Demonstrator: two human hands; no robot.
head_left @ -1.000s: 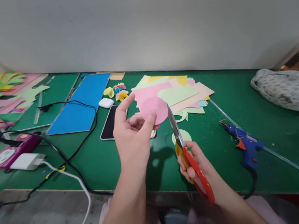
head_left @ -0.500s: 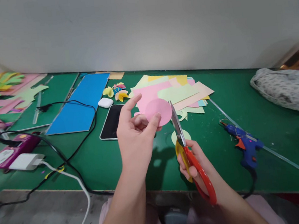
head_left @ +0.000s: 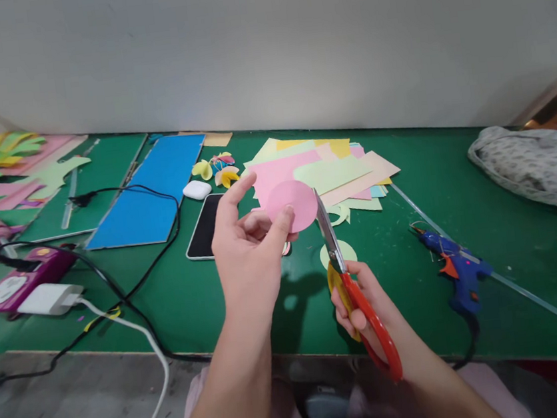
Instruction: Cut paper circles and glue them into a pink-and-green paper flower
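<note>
Between thumb and fingers, my left hand (head_left: 250, 252) pinches a round pink paper disc (head_left: 298, 201) above the table. My right hand (head_left: 364, 300) grips scissors (head_left: 333, 243) with one red and one yellow handle, their blades pointing up and away beside the disc's right edge. A pale green paper disc (head_left: 346, 253) lies on the table, partly behind the scissors. Past my hands is a pile of coloured paper (head_left: 339, 172), with a curled green offcut (head_left: 342, 214) at its near edge.
Left of my hands lie a phone (head_left: 203, 234), a white earbud case (head_left: 196, 190), paper flowers (head_left: 224, 171) and a blue board (head_left: 146, 197). Cables run from a purple power strip (head_left: 25, 278). At right are a blue glue gun (head_left: 456, 266), a glue stick (head_left: 545, 303) and a patterned pouch (head_left: 530, 167).
My left hand and the pink disc have shifted slightly left, opening a little more of the gap by the scissor blades. The right hand has barely moved.
</note>
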